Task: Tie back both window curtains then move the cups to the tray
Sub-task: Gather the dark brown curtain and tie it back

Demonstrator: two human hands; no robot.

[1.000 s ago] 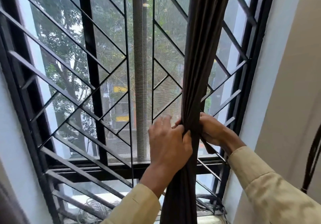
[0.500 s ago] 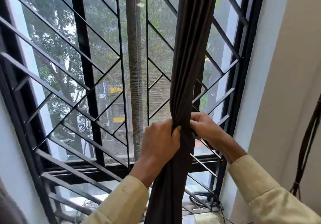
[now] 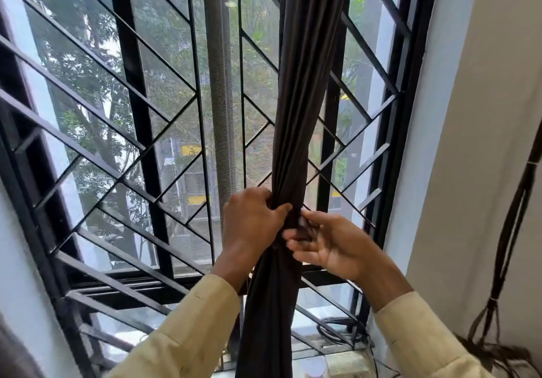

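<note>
A dark brown curtain (image 3: 305, 90) hangs gathered into a narrow bundle in front of the right half of the window. My left hand (image 3: 252, 225) is clenched around the bundle from the left at its pinched waist. My right hand (image 3: 325, 245) is at the same height on the right, palm toward me, its fingertips pinching a dark bit of fabric at the bundle. Whether that bit is a tie-back band I cannot tell. No cups or tray are in view.
A black metal window grille (image 3: 140, 149) with diagonal bars stands behind the curtain, trees outside. A white wall (image 3: 484, 114) is on the right, with dark cords (image 3: 510, 231) hanging down it. Coiled cables (image 3: 340, 333) lie on the sill.
My right hand has come from behind the bundle to its front right side, fingers now spread and pinching at the fabric. My left hand keeps its grip on the curtain.
</note>
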